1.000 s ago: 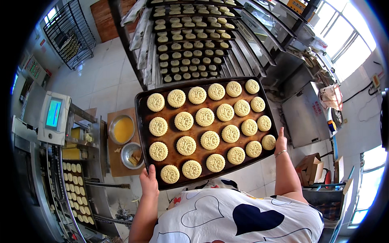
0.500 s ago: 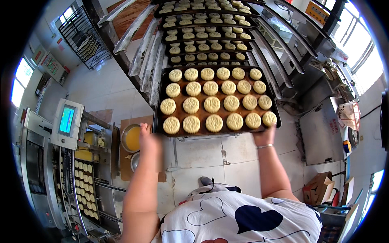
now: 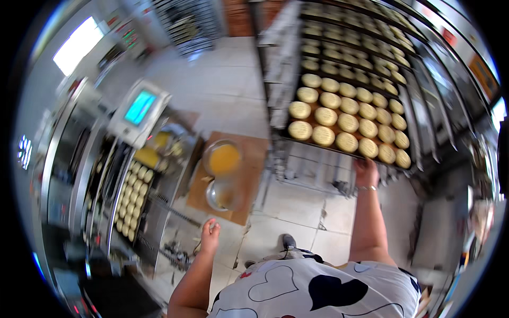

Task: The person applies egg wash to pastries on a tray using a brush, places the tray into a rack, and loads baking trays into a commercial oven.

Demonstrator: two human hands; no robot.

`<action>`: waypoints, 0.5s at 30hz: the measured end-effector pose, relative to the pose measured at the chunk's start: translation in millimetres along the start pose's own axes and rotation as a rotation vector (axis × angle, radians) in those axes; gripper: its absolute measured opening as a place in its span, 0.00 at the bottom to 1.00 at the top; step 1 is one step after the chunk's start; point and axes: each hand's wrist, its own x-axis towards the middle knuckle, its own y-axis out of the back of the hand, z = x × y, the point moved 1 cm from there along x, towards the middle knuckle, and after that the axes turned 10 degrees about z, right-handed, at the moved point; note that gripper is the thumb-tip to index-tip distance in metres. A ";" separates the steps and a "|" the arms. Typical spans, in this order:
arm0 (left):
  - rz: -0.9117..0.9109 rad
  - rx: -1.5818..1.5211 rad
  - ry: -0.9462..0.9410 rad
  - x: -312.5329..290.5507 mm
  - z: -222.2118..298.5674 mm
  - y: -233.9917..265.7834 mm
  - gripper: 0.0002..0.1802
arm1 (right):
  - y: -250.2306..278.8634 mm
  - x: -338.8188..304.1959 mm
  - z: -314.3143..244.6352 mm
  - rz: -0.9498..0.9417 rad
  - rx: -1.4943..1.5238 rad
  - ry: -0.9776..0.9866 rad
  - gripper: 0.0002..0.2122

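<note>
A dark baking tray (image 3: 334,150) sits in the rack, filled with rows of round, pale, pattern-stamped pastries (image 3: 348,123). At its front edge, toward the right corner, is my right hand (image 3: 366,168), fingers closed at the rim and partly hidden by it. A bracelet circles that wrist. My left hand (image 3: 210,237) is off the tray, low and left over the floor, fingers apart and holding nothing. Nearest to it, on a brown board (image 3: 252,183), stand a metal bowl of yellow liquid (image 3: 224,160) and a smaller metal bowl (image 3: 217,195).
The rack's metal side rails (image 3: 278,87) flank the tray, with more loaded trays stacked above. To my left is a machine with a lit screen (image 3: 140,107) and a tray of pale pieces (image 3: 131,200). Another rack (image 3: 185,24) stands farther back. A metal cabinet (image 3: 440,233) is at right.
My left hand has let go of the tray's left corner and dropped left. The tray sits deeper in the rack, my right hand still at its front. The view has swung left.
</note>
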 end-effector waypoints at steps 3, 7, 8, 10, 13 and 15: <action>0.111 0.183 0.000 -23.4 -79.3 72.9 0.19 | 16.8 -7.4 24.7 -0.088 0.005 -0.107 0.13; 0.226 0.013 0.263 -92.7 -121.0 135.5 0.19 | 56.5 -44.3 111.1 -0.426 -0.401 -0.256 0.09; 0.262 0.018 0.314 -116.8 -147.6 155.5 0.19 | 57.3 -82.5 153.1 -0.222 -0.499 -0.323 0.08; 0.288 0.034 0.387 -167.6 -198.2 184.9 0.19 | 74.2 -157.0 214.9 -0.305 -0.937 -0.404 0.11; 0.276 0.083 0.463 -245.3 -285.0 233.3 0.23 | 102.2 -272.5 304.4 -0.675 -1.434 -0.621 0.16; 0.262 0.196 0.487 -285.1 -278.2 258.4 0.24 | 129.4 -327.8 345.5 -1.368 -1.654 -0.112 0.20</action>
